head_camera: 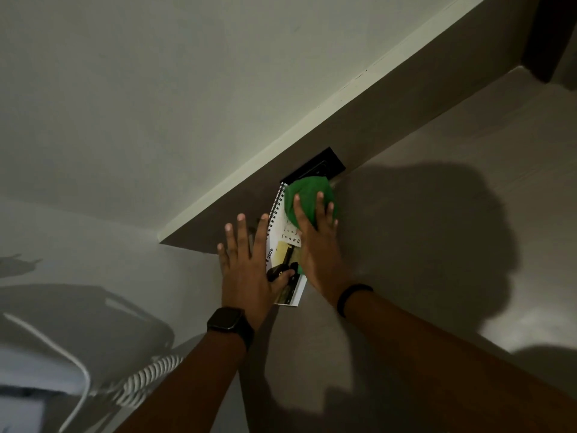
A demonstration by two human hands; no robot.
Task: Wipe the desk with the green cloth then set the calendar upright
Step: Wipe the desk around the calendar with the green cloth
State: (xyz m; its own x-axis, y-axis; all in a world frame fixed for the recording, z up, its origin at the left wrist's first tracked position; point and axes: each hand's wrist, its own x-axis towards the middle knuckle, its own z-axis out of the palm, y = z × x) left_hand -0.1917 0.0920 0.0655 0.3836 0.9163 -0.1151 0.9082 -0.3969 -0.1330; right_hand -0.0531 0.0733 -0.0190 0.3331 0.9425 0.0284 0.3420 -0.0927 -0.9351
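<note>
A spiral-bound calendar (282, 245) lies flat on the pale desk (421, 245), close under the raised shelf. My left hand (246, 270) rests on its left edge, fingers spread and thumb across the picture page. A green cloth (310, 195) lies over the calendar's far end. My right hand (315, 245) presses flat on the cloth, fingers stretched out over it. A dark watch sits on my left wrist and a dark band on my right.
A white shelf board (312, 114) runs diagonally above the desk. A black rectangular object (315, 165) sits under it just beyond the cloth. A white cable and a coiled white cord (146, 376) lie at the lower left. Dark shadows cover the desk on the right.
</note>
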